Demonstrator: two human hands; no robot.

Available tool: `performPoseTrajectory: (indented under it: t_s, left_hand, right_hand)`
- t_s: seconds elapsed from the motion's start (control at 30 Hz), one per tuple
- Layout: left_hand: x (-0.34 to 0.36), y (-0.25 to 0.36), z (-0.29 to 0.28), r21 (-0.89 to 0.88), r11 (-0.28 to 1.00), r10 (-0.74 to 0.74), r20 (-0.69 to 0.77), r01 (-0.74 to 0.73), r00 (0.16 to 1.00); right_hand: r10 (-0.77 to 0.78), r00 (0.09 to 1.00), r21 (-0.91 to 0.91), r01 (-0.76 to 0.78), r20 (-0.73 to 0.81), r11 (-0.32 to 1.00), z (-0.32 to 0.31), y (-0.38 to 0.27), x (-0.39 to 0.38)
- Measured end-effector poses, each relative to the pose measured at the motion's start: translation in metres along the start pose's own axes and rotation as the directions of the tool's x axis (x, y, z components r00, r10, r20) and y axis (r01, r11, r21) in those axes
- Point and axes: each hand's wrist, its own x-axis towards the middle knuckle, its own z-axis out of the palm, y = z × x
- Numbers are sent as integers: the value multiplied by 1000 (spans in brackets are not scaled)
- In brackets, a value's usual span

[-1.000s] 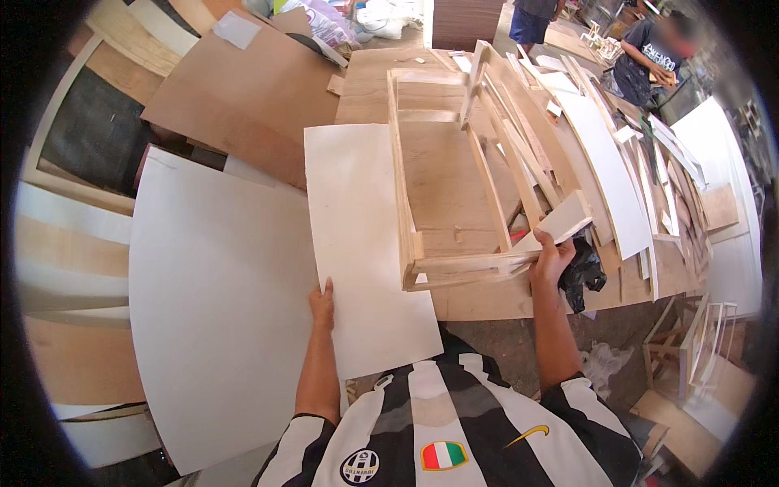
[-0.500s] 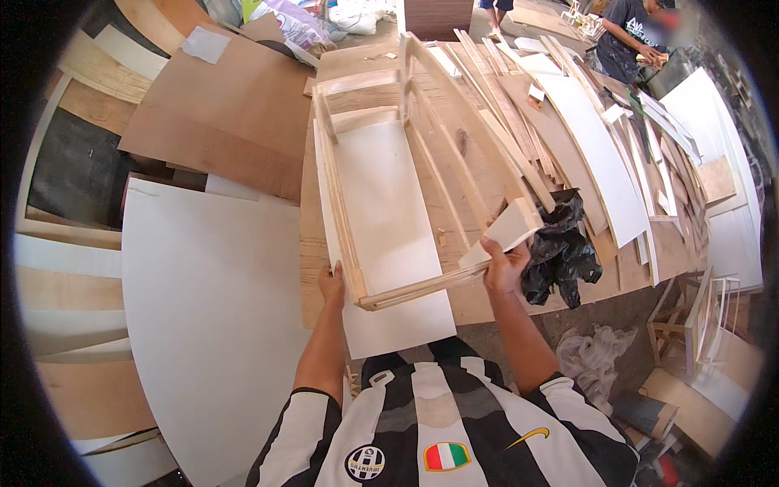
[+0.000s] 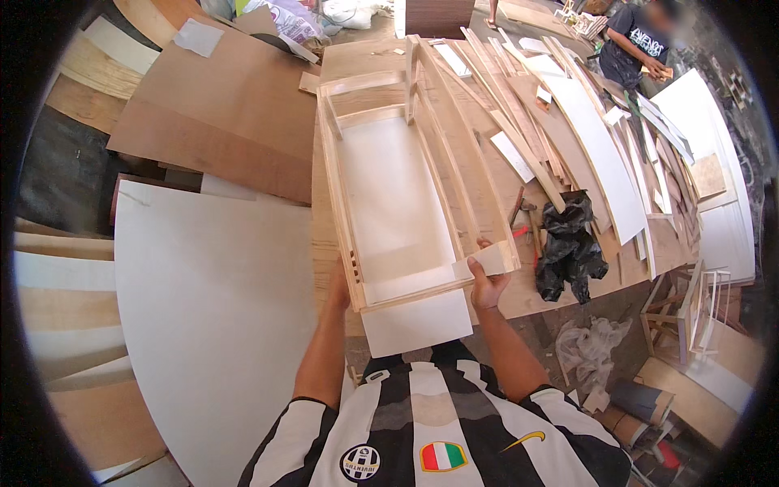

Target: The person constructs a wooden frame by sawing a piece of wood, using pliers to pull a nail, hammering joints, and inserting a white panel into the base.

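A long, open wooden frame [image 3: 334,187] of pale battens lies at a slant before me, its near end toward my body. My left hand [image 3: 340,284] grips the near left side rail, its fingers mostly hidden by the wood. My right hand [image 3: 487,286] is closed on the near right corner, thumb over a short white-faced end piece [image 3: 491,260]. Through the frame shows a white panel [image 3: 415,331] beneath it, which juts out past the table's near edge. Whether the frame rests fully on the panel I cannot tell.
Right of the frame, a black plastic bag [image 3: 568,252] and a hammer [image 3: 534,227] lie on the plywood table [image 3: 507,302]. Wood strips [image 3: 519,105] cover its right side. A large white sheet [image 3: 211,325] stands left. A co-worker [image 3: 637,45] sits far right.
The frame's near right end has come down and leftward in my hands, squaring over the white panel. The hammer beside the black bag is now uncovered.
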Motion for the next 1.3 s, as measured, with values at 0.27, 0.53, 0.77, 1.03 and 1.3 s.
performPoseTrajectory:
  t_s: [0.27, 0.53, 0.77, 1.03, 1.3]
  left_hand:
    - [-22, -8, 6, -76, 995, 73, 95, -66, 993]
    - [-14, -54, -9, -318, 947, -37, 66, 57, 997]
    - [-50, -127, -47, 279, 915, 303, -6, -290, 953]
    - [-71, -96, -5, 791, 522, 343, 148, -320, 928]
    - [-60, -119, 13, 700, 618, 491, 13, -358, 871]
  right_hand:
    - [43, 997, -78, -39, 56, 996, 0, 39, -15]
    - [81, 971, -143, -49, 224, 988, -37, 64, -29]
    - [420, 851, -894, 117, 315, 432, -87, 92, -39]
    - [178, 884, -774, 262, 432, 576, -91, 148, -14]
    - [224, 814, -739, 324, 535, 590, -86, 123, 12]
